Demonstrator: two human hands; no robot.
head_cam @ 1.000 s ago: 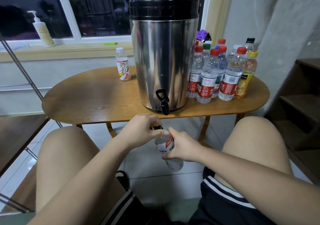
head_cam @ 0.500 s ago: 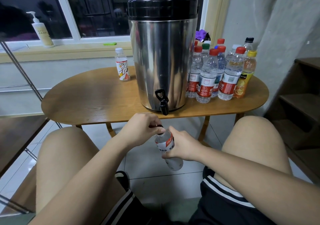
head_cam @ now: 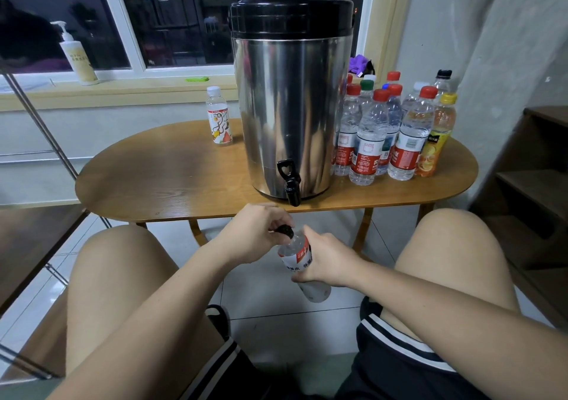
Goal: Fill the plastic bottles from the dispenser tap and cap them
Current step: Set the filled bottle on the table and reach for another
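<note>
Bottle (head_cam: 296,250): held over the floor between the knees, lower than the tabletop (head_cam: 184,184) edge, near and just below the tap (head_cam: 290,184).
Long axis: tilted, neck up-left, base down-right.
Left hand (head_cam: 255,230): fingers curled over the black cap (head_cam: 284,230), pinching it at the neck.
Right hand (head_cam: 329,261): wrapped round the labelled body.
Key relation: cap sits at the axis's upper-left end, nearer the left hand; the tap is above and beyond it.
Judgement: cap being turned; on or off cannot be told. Fill level unclear.
Other: capped bottles (head_cam: 384,138) right of the dispenser (head_cam: 292,107).
</note>
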